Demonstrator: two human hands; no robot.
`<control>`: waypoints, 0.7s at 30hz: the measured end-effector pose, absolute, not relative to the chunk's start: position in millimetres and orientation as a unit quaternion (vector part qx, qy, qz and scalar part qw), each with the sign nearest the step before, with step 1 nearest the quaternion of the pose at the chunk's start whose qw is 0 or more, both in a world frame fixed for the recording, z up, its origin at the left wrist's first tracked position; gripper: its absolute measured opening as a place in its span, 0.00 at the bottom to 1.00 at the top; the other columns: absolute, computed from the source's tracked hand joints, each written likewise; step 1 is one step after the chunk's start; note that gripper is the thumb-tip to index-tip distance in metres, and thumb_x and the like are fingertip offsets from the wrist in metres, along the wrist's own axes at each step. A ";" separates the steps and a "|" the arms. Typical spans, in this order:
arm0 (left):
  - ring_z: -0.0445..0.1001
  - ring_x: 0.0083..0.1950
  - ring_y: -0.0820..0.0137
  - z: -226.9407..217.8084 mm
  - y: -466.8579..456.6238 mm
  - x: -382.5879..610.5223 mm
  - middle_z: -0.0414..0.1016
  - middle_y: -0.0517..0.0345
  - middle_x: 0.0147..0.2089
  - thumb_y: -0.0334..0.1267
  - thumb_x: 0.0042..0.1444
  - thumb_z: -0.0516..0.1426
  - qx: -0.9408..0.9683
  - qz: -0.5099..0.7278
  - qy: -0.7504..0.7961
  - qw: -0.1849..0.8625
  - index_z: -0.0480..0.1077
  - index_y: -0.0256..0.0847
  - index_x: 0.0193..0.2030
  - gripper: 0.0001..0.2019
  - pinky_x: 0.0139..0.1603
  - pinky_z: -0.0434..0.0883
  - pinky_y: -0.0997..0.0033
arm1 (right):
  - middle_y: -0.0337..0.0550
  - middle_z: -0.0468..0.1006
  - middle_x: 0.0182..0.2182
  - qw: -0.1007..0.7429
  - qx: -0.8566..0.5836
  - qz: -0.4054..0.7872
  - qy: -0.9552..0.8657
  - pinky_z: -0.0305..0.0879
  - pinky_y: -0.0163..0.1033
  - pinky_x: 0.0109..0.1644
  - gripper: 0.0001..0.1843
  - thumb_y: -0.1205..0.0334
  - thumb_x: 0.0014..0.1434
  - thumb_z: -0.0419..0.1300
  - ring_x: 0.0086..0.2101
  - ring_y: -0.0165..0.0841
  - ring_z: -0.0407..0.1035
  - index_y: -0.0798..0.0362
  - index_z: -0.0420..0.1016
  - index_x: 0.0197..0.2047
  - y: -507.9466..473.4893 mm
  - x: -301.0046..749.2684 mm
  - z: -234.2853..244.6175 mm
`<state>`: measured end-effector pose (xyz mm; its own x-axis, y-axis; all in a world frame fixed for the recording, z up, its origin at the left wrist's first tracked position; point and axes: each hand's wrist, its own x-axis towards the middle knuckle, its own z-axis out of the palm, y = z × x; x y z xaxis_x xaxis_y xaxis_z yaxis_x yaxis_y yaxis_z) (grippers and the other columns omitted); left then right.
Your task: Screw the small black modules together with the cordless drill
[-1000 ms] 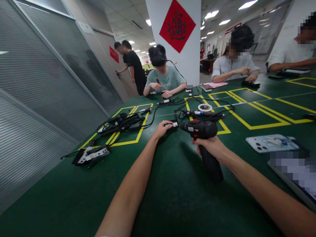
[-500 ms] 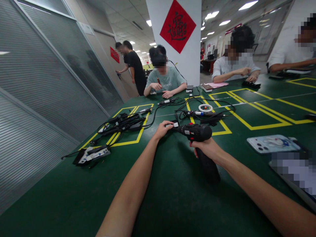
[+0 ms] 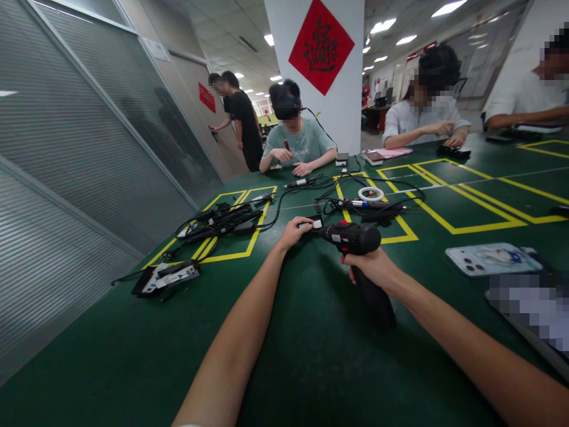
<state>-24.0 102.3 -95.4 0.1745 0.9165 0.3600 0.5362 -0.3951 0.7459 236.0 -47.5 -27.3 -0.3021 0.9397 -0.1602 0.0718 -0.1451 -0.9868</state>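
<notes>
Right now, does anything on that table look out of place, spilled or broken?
The jumble of black cables at the view's left looks untidy: it sprawls across the yellow tape lines instead of lying within one outline. I see no spill or obvious breakage.

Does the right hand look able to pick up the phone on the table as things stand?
Probably not: the right hand is wrapped around the drill, so its grip seems taken. The phone lies apart, off to the right, on the table.
</notes>
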 end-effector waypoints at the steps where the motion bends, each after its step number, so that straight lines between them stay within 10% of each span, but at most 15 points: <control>1: 0.70 0.51 0.63 -95.1 102.1 -24.1 0.74 0.54 0.47 0.42 0.51 0.58 0.730 0.406 0.497 0.234 0.75 0.42 0.42 0.13 0.58 0.63 0.62 | 0.39 0.71 0.14 0.364 -0.464 0.596 -0.545 0.62 0.34 0.20 0.05 0.65 0.45 0.59 0.16 0.31 0.65 0.57 0.71 0.28 -47.4 236.1 -27.4; 21: 0.70 0.51 0.63 -95.2 101.4 -24.7 0.75 0.54 0.47 0.42 0.50 0.58 0.731 0.408 0.496 0.233 0.76 0.42 0.42 0.13 0.57 0.63 0.62 | 0.38 0.70 0.14 0.365 -0.469 0.589 -0.547 0.62 0.34 0.20 0.03 0.65 0.45 0.58 0.17 0.30 0.65 0.56 0.70 0.26 -50.4 236.1 -23.9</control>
